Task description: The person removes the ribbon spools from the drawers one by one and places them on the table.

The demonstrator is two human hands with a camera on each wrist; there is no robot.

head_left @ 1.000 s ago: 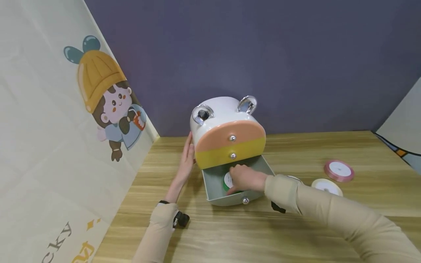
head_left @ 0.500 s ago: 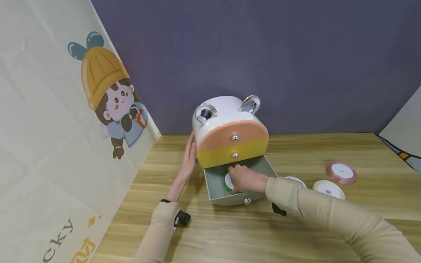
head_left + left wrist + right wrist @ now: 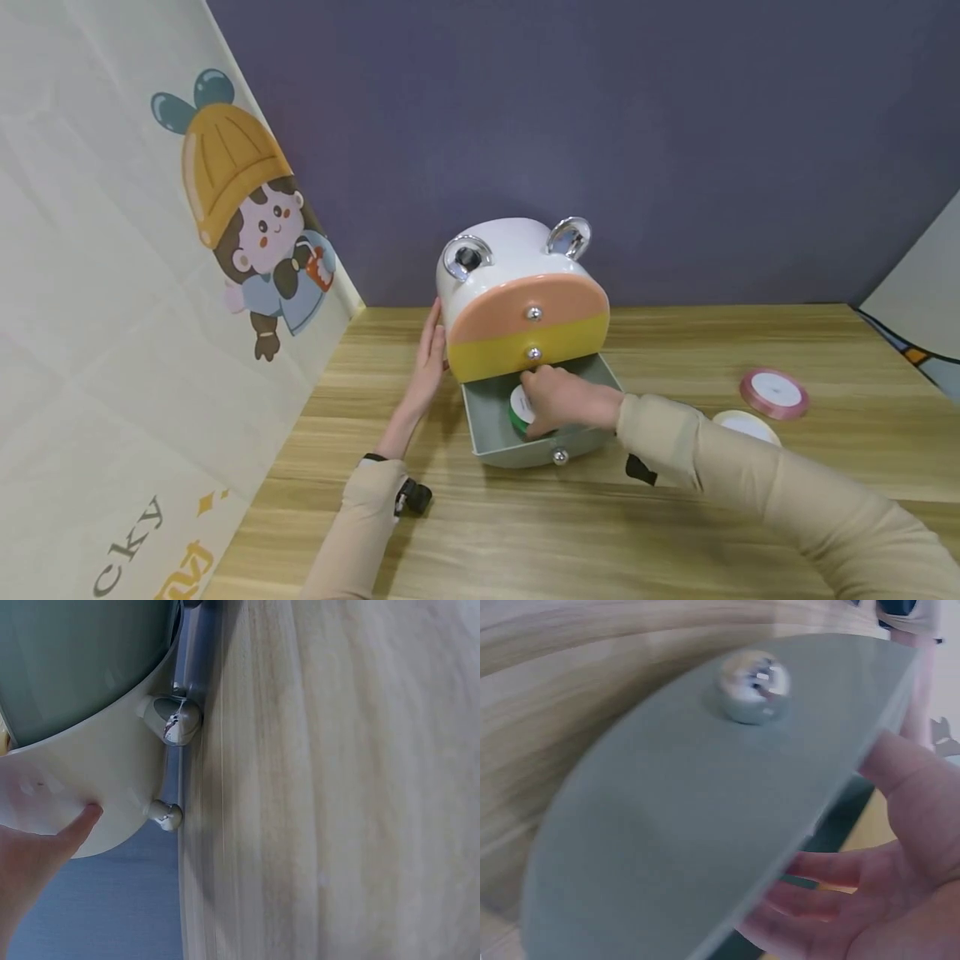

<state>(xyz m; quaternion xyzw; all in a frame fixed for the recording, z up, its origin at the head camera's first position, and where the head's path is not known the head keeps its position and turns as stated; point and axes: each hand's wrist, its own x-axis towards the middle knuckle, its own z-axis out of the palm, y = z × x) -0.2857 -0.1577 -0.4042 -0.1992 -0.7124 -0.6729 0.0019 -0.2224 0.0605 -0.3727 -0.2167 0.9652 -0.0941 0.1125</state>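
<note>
A small white drawer cabinet (image 3: pixel 495 242) with silver ears, an orange and a yellow drawer front stands on the wooden table. Its lowest, grey-green drawer (image 3: pixel 483 425) is pulled out. In it sits a green ribbon spool (image 3: pixel 517 408) with a white label, partly hidden by my right hand (image 3: pixel 562 398). Thumb and fingers of that hand bend around the spool; in the right wrist view they reach over the drawer front (image 3: pixel 667 787), which hides their tips. My left hand (image 3: pixel 429 362) rests with straight fingers against the cabinet's left side; its thumb (image 3: pixel 82 821) touches the white shell.
To the right lie a pink ribbon spool (image 3: pixel 775 393) and a cream one (image 3: pixel 747 425), the latter partly behind my right sleeve (image 3: pixel 750 483). A dark wall panel (image 3: pixel 675 150) stands behind the cabinet, and a pale printed sheet (image 3: pixel 90 292) at the left.
My right hand has shifted slightly up and to the right within the drawer, its fingers still at the green spool. My left hand keeps its place. The view has shifted a little.
</note>
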